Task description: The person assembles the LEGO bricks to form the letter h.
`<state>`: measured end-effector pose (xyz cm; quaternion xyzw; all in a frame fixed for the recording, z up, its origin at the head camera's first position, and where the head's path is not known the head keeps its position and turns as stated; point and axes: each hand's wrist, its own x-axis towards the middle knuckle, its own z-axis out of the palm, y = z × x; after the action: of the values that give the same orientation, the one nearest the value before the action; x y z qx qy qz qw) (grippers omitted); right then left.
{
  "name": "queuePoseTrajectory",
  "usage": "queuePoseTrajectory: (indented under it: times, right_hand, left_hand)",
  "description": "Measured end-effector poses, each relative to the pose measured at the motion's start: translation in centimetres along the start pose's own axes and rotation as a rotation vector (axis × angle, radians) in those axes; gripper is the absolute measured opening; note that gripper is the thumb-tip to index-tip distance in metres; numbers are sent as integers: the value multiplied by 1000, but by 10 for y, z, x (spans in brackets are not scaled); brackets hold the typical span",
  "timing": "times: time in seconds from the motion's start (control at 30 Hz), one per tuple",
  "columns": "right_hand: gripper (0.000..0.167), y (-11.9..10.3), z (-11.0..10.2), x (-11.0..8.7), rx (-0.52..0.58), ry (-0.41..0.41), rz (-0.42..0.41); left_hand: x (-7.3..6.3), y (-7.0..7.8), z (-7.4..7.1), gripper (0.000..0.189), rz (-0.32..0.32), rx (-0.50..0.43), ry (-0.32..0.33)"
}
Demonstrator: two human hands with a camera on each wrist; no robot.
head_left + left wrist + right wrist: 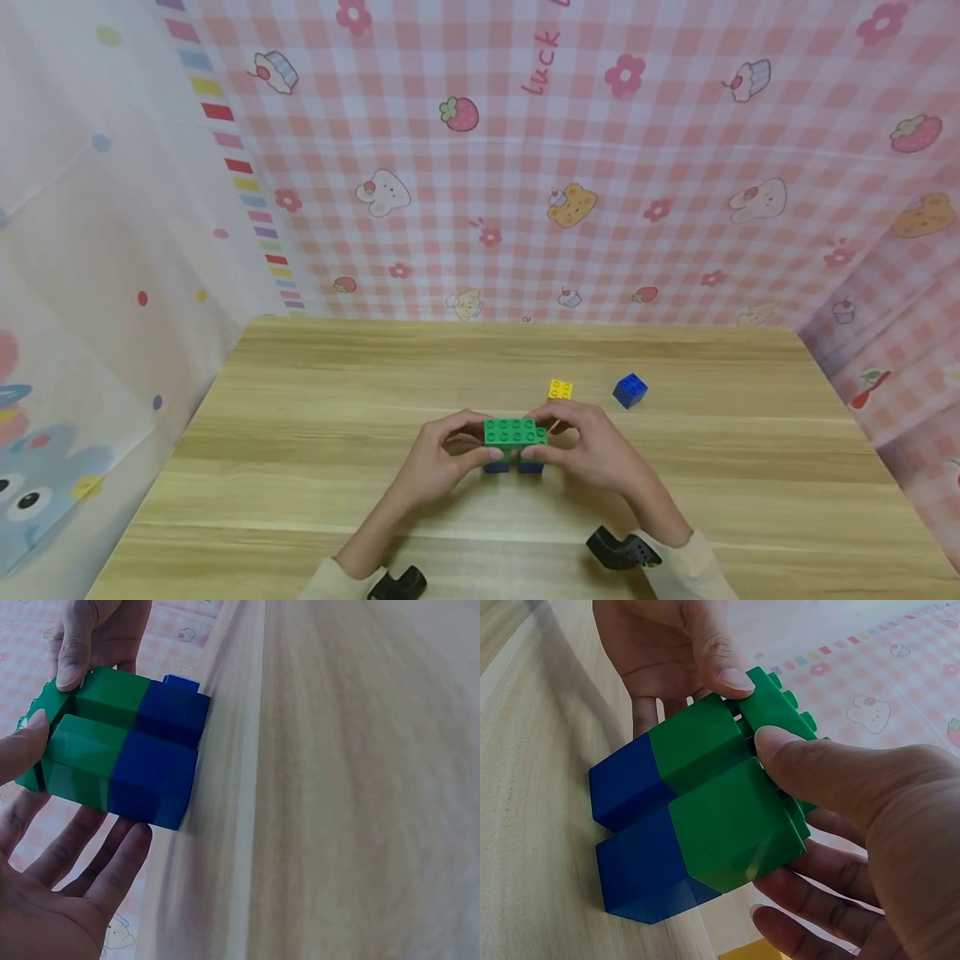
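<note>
A long green brick [511,432] lies across two side-by-side stacks. Each stack has a green brick [731,825] on top of a blue brick [649,874], standing on the table. In the right wrist view, a dark gap shows between the long brick and the green bricks below. My left hand [442,458] grips the long brick's left end, thumb in front. At the other end my right hand [592,446] holds it, its thumb [802,761] pressing the near side. From the head, the lower bricks are partly hidden by the hands and the long brick.
Beyond the right hand lie a yellow brick [560,389] and, farther right, a loose blue brick [630,390]. The wooden table [337,375] ends at a pink checked cloth [510,267] behind it.
</note>
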<state>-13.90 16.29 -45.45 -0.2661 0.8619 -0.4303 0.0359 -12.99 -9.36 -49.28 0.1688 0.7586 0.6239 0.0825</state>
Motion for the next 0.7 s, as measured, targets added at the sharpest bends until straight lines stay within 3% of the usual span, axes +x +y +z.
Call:
queuePoseTrajectory:
  times: [0.37, 0.7]
  right_hand:
    - [35, -1, 0, 0, -13, -7, -20]
    - [35, 0, -1, 0, -31, -20, -1]
  left_hand:
    - [0, 3, -2, 28, 13, -14, -23]
    - [1, 4, -1, 27, 59, 29, -26]
